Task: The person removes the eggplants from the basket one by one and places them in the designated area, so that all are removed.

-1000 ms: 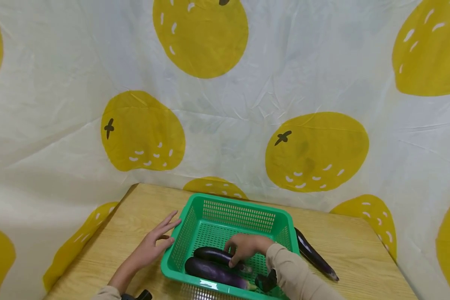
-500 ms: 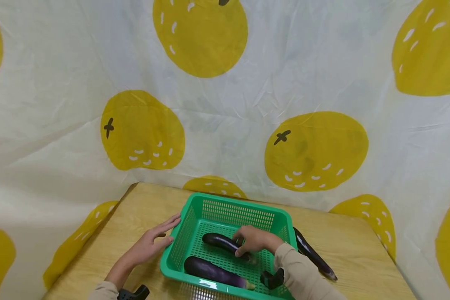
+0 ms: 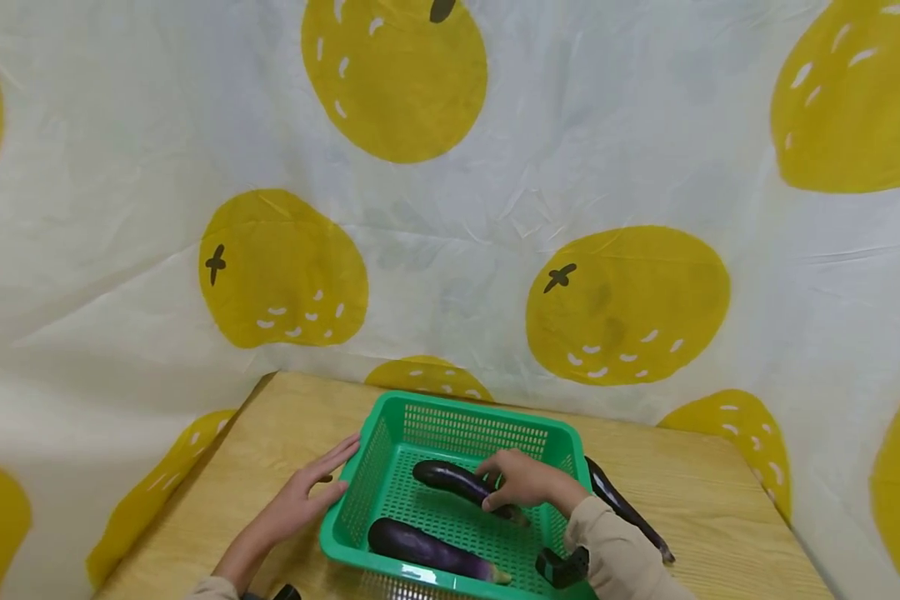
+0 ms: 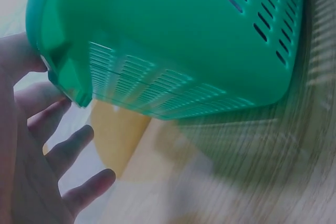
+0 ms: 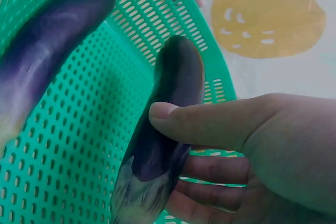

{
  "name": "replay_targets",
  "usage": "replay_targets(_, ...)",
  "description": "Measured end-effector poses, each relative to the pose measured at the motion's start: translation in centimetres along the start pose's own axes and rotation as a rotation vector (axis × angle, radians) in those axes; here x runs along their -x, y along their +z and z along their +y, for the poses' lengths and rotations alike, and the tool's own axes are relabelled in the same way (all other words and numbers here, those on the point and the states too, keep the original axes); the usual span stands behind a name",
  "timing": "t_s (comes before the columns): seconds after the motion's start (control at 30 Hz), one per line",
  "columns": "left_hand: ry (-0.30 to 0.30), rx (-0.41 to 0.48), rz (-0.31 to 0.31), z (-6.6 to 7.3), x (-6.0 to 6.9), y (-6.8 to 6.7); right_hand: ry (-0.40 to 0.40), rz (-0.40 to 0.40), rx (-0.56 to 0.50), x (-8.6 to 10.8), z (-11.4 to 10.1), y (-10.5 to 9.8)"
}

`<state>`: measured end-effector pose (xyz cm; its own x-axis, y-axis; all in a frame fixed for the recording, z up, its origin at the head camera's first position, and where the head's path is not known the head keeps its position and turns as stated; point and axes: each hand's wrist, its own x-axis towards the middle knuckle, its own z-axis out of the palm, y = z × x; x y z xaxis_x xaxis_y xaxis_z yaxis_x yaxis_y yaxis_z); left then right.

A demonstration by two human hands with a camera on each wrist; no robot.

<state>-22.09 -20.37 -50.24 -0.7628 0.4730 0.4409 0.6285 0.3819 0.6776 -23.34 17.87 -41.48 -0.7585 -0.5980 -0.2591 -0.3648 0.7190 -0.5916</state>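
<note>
Head view, held eggplant (image 3: 446, 475): inside the green basket (image 3: 480, 407), long axis slanting left and away from the right hand (image 3: 528, 481).
Left wrist view, left hand (image 4: 34, 166): fingers extended at the green basket's rim, farther off.
Right wrist view, right hand's grip: clamped on the held eggplant near its stem.
</note>
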Motion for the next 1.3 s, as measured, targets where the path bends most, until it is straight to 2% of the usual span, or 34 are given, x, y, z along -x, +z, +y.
replay_targets(0.17, -0.002, 0.008, 0.016, -0.1, 0.1, 0.2, -0.011, 0.023, -0.034, 0.7, 0.2, -0.2)
replay_targets(0.47, -0.018, -0.023, 0.048, 0.2, 0.5, 0.4, -0.066, 0.104, -0.033, 2.3, 0.5, -0.6)
replay_targets(0.8, -0.005, -0.081, 0.115, 0.7, 0.8, 1.1, -0.035, 0.168, -0.077, 4.1, 0.7, -1.1)
replay_targets(1.1, 0.016, -0.111, 0.143, 1.1, 1.3, 1.6, -0.04, 0.209, -0.078, 4.6, 1.4, -0.9)
replay_targets(1.3, -0.039, -0.072, 0.129, 0.9, 1.1, 1.9, -0.038, 0.229, -0.064, 5.1, 1.6, -1.4)
